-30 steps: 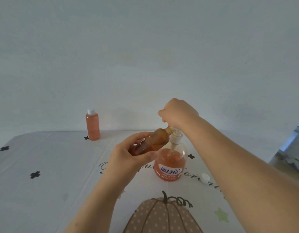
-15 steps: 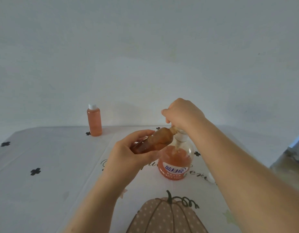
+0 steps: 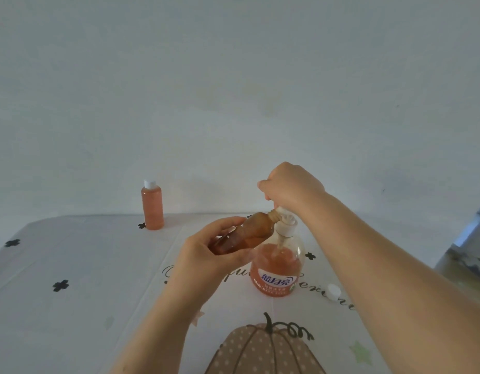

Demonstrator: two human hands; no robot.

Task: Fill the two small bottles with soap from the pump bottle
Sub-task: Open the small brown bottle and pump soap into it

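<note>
Left hand [image 3: 206, 261] is gripping the light, likely slippery small bottle [image 3: 247, 233] mid-body at frame centre; right hand [image 3: 290, 184] is curling over the pump head [image 3: 284, 214].

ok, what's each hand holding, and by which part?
Left hand grips the small bottle round its lower body; right hand is curled over the pump head.

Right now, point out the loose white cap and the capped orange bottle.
Loose white round cap [image 3: 333, 291]: head view, its top.
Capped small orange bottle [image 3: 152, 209]: head view, its body.
</note>
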